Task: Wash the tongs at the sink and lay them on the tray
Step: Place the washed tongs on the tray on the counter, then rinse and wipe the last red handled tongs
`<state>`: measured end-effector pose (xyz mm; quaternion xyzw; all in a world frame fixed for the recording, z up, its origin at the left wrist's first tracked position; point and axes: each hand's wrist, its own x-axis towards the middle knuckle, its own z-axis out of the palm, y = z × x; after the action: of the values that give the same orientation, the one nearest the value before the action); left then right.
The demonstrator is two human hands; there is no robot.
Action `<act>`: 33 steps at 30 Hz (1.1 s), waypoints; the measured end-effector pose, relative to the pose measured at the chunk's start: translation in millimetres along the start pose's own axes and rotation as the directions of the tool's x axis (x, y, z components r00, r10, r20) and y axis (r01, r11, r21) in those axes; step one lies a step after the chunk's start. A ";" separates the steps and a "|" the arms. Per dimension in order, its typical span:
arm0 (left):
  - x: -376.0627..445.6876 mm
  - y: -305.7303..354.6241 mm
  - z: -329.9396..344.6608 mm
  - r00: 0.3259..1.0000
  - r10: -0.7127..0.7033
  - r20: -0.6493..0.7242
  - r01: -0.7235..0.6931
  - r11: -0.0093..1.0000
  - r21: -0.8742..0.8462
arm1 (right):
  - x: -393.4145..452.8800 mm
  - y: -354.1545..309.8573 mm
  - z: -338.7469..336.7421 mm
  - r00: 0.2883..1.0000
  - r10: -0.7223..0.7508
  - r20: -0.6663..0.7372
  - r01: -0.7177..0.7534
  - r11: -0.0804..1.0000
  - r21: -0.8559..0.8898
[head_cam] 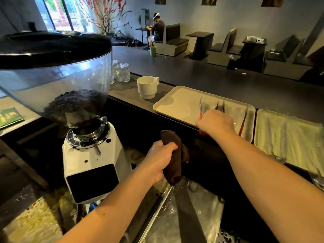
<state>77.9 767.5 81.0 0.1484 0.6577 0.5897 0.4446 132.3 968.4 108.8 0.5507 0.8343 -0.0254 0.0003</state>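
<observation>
A dark worktop (201, 71) runs across a café room with bench seats along the far wall. On it lie one beige rectangular tray (177, 100), one white mug (147, 86) and a pale ribbed mat (287, 137). Red-handled metal tongs (201, 109) rest on the tray; the right hand (214, 122) curls its fingers round them. The left hand (162, 158) grips a brown cloth (172, 165) above the wet steel sink (201, 216). A bean-filled grinder (78, 120) stands left.
</observation>
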 end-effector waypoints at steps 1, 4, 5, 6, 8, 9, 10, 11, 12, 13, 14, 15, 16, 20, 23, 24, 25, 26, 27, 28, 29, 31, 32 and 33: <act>1.3 -1.0 -1.0 1.000 0.000 0.004 0.000 1.000 0.001 | 2.9 0.1 0.9 1.000 0.016 0.006 -0.016 1.000 0.024; 3.8 -3.4 -3.7 1.000 0.005 0.007 -0.005 1.000 0.005 | 11.5 -0.4 4.2 0.998 0.055 -0.005 -0.053 0.988 0.142; 4.8 -4.2 -4.7 1.000 0.009 0.009 -0.009 1.000 0.005 | 13.4 -0.5 5.3 0.998 0.058 -0.011 -0.055 0.983 0.174; 5.7 -4.5 -6.0 1.000 0.012 0.010 -0.012 1.000 0.006 | 15.0 -1.2 6.0 0.998 0.057 -0.019 -0.052 0.979 0.197; 8.0 -5.5 -9.5 1.000 0.014 0.007 -0.015 1.000 0.010 | 16.3 -1.3 4.9 0.997 0.052 -0.048 -0.040 0.973 0.229; 9.3 -6.5 -11.9 1.000 0.015 0.006 -0.015 1.000 0.008 | 15.8 -0.6 3.5 0.996 0.054 -0.072 -0.036 0.972 0.233; 9.8 -7.9 -14.5 1.000 0.015 0.007 -0.015 1.000 0.002 | 13.7 0.8 1.8 0.992 0.060 -0.108 -0.034 0.974 0.224; 9.0 -8.5 -17.1 1.000 0.018 0.011 -0.018 1.000 -0.010 | 10.0 2.1 0.0 0.986 0.055 -0.160 -0.022 0.979 0.201; 7.5 -10.9 -21.5 1.000 0.021 0.011 -0.020 1.000 -0.024 | 3.5 1.3 -0.3 0.975 0.030 -0.218 0.009 0.985 0.173; 6.4 -13.4 -25.3 1.000 0.023 0.010 -0.023 0.999 -0.035 | -4.4 -0.3 -0.8 0.962 -0.016 -0.273 0.058 0.988 0.146; 4.7 -16.0 -28.5 1.000 0.022 0.005 -0.022 0.999 -0.043 | -14.2 -2.5 -0.6 0.949 -0.074 -0.307 0.119 0.985 0.129; 2.5 -18.9 -32.2 1.000 0.015 -0.006 -0.015 0.999 -0.048 | -26.1 -5.6 1.4 0.942 -0.133 -0.309 0.183 0.973 0.138; 0.1 -22.8 -38.2 1.000 0.004 -0.024 -0.005 0.998 -0.055 | -40.1 -11.8 5.4 0.940 -0.193 -0.280 0.250 0.951 0.184; -17.7 -39.5 -54.6 0.996 -0.046 -0.074 0.043 0.998 -0.043 | -99.0 -29.7 25.9 0.921 -0.386 -0.056 0.362 0.790 0.494; -37.6 -58.7 -71.3 0.993 -0.092 -0.069 0.088 0.994 -0.068 | -137.9 -41.5 48.3 0.898 -0.439 0.043 0.331 0.734 0.593; -42.3 -64.2 -73.0 0.992 -0.108 -0.061 0.104 0.992 -0.068 | -146.2 -42.1 53.7 0.896 -0.441 0.049 0.321 0.720 0.615; -52.5 -74.6 -83.1 0.989 -0.127 -0.070 0.122 0.990 -0.071 | -161.3 -49.3 61.7 0.884 -0.462 0.068 0.322 0.708 0.628; -61.9 -83.6 -91.9 0.986 -0.148 -0.074 0.142 0.987 -0.073 | -175.0 -55.0 67.9 0.873 -0.481 0.079 0.323 0.692 0.645; -71.4 -90.6 -99.0 0.984 -0.164 -0.074 0.158 0.984 -0.079 | -187.6 -59.5 72.6 0.865 -0.494 0.086 0.321 0.677 0.662; -80.8 -97.4 -106.6 0.981 -0.181 -0.068 0.175 0.981 -0.085 | -198.8 -64.3 78.3 0.859 -0.503 0.091 0.316 0.664 0.678; -89.9 -105.6 -115.2 0.979 -0.196 -0.058 0.190 0.977 -0.097 | -210.6 -69.8 84.2 0.851 -0.517 0.095 0.320 0.653 0.687; -109.7 -124.8 -137.9 0.976 -0.212 -0.060 0.205 0.974 -0.100 | -237.1 -85.7 100.3 0.812 -0.570 0.122 0.337 0.629 0.700; -119.7 -136.4 -150.0 0.973 -0.221 -0.072 0.212 0.970 -0.116 | -250.0 -94.2 109.1 0.787 -0.599 0.146 0.336 0.615 0.713; -127.1 -146.2 -158.1 0.970 -0.227 -0.086 0.214 0.966 -0.144 | -259.6 -99.7 116.9 0.773 -0.612 0.169 0.323 0.609 0.725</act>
<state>77.1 536.2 -13.9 0.0140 0.6511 0.5859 0.4822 139.6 685.7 3.6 0.2525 0.8668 -0.4290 -0.0296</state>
